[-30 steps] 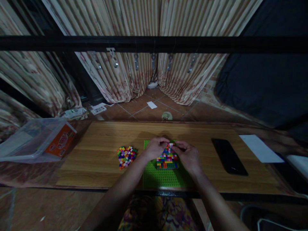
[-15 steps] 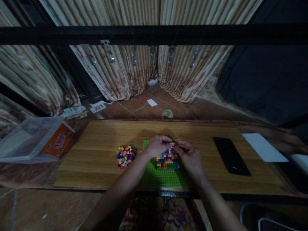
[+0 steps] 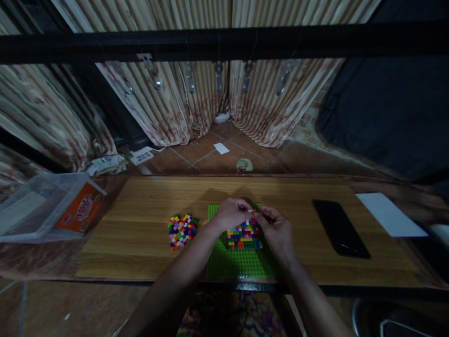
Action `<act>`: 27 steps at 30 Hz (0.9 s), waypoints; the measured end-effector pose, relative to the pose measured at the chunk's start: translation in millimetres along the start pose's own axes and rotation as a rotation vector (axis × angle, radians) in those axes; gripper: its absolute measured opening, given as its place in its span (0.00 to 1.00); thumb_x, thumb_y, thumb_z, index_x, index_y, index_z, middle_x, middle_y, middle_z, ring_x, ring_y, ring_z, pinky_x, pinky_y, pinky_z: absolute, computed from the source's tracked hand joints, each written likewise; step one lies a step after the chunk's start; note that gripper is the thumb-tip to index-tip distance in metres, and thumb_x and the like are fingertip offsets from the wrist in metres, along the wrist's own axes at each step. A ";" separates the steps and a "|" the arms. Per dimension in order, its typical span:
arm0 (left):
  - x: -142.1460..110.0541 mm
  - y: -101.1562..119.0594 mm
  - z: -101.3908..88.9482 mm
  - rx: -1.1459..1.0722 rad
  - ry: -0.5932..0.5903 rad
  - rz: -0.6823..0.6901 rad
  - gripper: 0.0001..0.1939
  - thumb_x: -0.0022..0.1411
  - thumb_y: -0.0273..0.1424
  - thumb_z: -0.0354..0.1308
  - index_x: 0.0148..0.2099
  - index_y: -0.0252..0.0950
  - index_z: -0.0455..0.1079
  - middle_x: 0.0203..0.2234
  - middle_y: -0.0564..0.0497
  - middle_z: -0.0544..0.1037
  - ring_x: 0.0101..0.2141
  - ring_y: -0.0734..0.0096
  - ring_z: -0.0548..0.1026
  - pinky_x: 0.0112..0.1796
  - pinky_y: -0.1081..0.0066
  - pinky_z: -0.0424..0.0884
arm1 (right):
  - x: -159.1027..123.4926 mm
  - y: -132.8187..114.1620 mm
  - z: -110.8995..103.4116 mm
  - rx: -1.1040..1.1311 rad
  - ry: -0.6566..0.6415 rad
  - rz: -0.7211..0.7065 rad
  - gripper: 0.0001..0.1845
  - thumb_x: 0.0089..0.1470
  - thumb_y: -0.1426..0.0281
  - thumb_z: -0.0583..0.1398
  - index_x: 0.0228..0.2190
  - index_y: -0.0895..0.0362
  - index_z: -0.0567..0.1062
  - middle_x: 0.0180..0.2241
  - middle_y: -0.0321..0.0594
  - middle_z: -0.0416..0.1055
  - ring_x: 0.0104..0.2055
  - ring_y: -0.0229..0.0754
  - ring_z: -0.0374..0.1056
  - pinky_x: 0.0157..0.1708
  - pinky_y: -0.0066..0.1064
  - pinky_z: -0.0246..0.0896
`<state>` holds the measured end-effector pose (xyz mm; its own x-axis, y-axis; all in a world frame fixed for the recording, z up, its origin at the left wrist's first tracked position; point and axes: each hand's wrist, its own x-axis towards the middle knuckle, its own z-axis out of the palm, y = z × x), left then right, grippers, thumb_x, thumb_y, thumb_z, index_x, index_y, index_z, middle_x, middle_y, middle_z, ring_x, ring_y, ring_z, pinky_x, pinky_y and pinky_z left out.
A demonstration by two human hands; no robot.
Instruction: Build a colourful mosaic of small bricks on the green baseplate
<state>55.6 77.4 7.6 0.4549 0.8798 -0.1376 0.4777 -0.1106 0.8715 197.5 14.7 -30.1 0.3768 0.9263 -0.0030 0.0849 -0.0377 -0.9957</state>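
On the wooden board lies a green studded baseplate point(image 3: 242, 267), bearing a block of small multicoloured building bricks point(image 3: 243, 236) in rows. My left hand point(image 3: 231, 213) reaches over the upper left of these bricks, thumb and fingertips drawn together at their far edge. Facing it from the right, my right hand point(image 3: 277, 227) has its fingers bent in a pinch at the same spot. Small white and orange bricks show between the fingertips, but which hand grips them I cannot make out. A loose pile of mixed bricks point(image 3: 182, 230) rests left of the baseplate.
A black phone-like slab point(image 3: 340, 228) lies on the wooden board point(image 3: 140, 201) to the right, with white paper point(image 3: 389, 214) beyond it. At the left stands a clear plastic box point(image 3: 45, 206) with an orange label. A dark rail point(image 3: 224, 42) crosses in front of the curtains.
The camera view has shifted slightly. Both hands stay close together over the far edge of the bricks, with only slight finger movement.
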 end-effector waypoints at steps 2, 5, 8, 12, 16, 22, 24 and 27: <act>-0.4 3.4 -0.6 0.024 0.006 -0.018 0.10 0.51 0.34 0.60 0.35 0.36 0.78 0.25 0.53 0.80 0.28 0.72 0.74 0.30 0.75 0.68 | 0.0 1.1 0.4 -0.012 0.001 -0.012 0.20 0.43 0.59 0.66 0.37 0.58 0.76 0.30 0.41 0.77 0.31 0.42 0.72 0.31 0.33 0.68; -1.6 8.2 -0.6 0.051 0.018 -0.047 0.10 0.51 0.33 0.59 0.35 0.36 0.78 0.25 0.53 0.79 0.27 0.73 0.74 0.28 0.75 0.67 | -1.2 2.3 0.3 -0.032 -0.004 -0.023 0.19 0.45 0.60 0.65 0.38 0.57 0.76 0.32 0.41 0.78 0.33 0.42 0.73 0.33 0.33 0.68; -2.3 11.2 0.5 0.066 0.031 -0.067 0.10 0.50 0.32 0.60 0.34 0.36 0.78 0.25 0.53 0.79 0.27 0.73 0.74 0.28 0.75 0.66 | -3.1 3.3 -0.4 -0.057 -0.013 -0.024 0.19 0.47 0.59 0.64 0.39 0.57 0.76 0.34 0.42 0.77 0.34 0.43 0.73 0.35 0.35 0.69; -1.9 10.8 3.0 0.084 0.052 -0.077 0.09 0.50 0.32 0.60 0.34 0.36 0.78 0.25 0.53 0.80 0.28 0.72 0.74 0.28 0.76 0.67 | -4.0 4.7 -0.5 -0.084 -0.031 -0.036 0.20 0.48 0.58 0.62 0.40 0.57 0.75 0.37 0.44 0.77 0.36 0.44 0.73 0.37 0.37 0.69; -2.1 10.3 3.9 0.115 0.055 -0.036 0.09 0.50 0.30 0.59 0.33 0.37 0.78 0.24 0.53 0.80 0.27 0.72 0.75 0.28 0.76 0.68 | -3.3 4.8 1.0 -0.081 -0.031 -0.046 0.21 0.48 0.58 0.63 0.41 0.58 0.76 0.37 0.45 0.77 0.36 0.45 0.73 0.37 0.38 0.69; -16.9 14.2 -1.8 0.086 0.107 0.066 0.12 0.54 0.28 0.56 0.40 0.38 0.78 0.32 0.53 0.82 0.32 0.71 0.77 0.35 0.74 0.71 | -14.6 -14.0 -6.3 -0.068 0.166 -0.136 0.19 0.48 0.57 0.62 0.35 0.60 0.78 0.29 0.42 0.77 0.28 0.40 0.70 0.30 0.32 0.66; -29.2 13.3 -9.2 0.011 0.168 0.102 0.14 0.56 0.29 0.55 0.45 0.38 0.76 0.37 0.52 0.82 0.34 0.71 0.77 0.38 0.73 0.72 | -22.8 -25.3 -9.7 -0.037 0.238 -0.154 0.18 0.48 0.58 0.62 0.35 0.60 0.77 0.29 0.41 0.77 0.27 0.39 0.69 0.29 0.31 0.65; -54.5 5.7 -26.1 -0.117 0.316 0.148 0.14 0.59 0.30 0.55 0.45 0.38 0.76 0.41 0.50 0.81 0.38 0.69 0.78 0.43 0.69 0.72 | -37.3 -40.7 -9.1 -0.010 0.231 -0.164 0.17 0.48 0.59 0.63 0.35 0.59 0.78 0.30 0.42 0.77 0.29 0.40 0.71 0.32 0.33 0.66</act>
<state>13.9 40.9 32.4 0.2492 0.9597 0.1300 0.3271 -0.2097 0.9214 188.3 -21.7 11.4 0.5576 0.8102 0.1808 0.1709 0.1011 -0.9801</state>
